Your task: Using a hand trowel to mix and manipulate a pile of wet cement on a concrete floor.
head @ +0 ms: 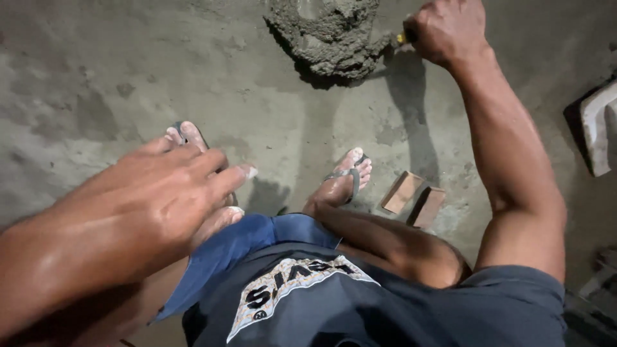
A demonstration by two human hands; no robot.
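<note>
Nearest the camera: dark shirt with a pale printed patch, blue shorts [238, 247] below it, body bent forward over the floor.

Left hand [170, 193] raised in front of the left knee, grip released, fingers straight and loosely spread, palm down, holding nothing and touching nothing that can be made out. Pale dust or mortar on the fingertips.

Below it, two feet in flip-flops, planted apart on the grey concrete floor [96, 83]. Left foot [186, 135] mostly hidden by the hand, right foot [344, 180] in plain sight. Just beside the right foot, two small reddish brick pieces [414, 196] lying flat, close together, well short of the mortar.

Farther out, right arm stretched long toward the top of the view. Right hand [447, 29] clenched tight around a tool handle [403, 37], only a yellowish stub showing at the fist. Blade buried in or hidden by the heap, so shape cannot be told, though probably a trowel.

Farthest: heap of wet grey mortar [331, 35], piled on the floor at the top edge, just left of the right fist and touching the tool.

Judged advice for working the heap: keep the fist firm but the wrist loose, slide the blade low along the floor to lift from beneath, fold toward the middle, avoid flicking mortar toward the bare toes, use the free left hand for balance only.

At the right edge, a white rectangular object [601, 128], partly cut off.
</note>
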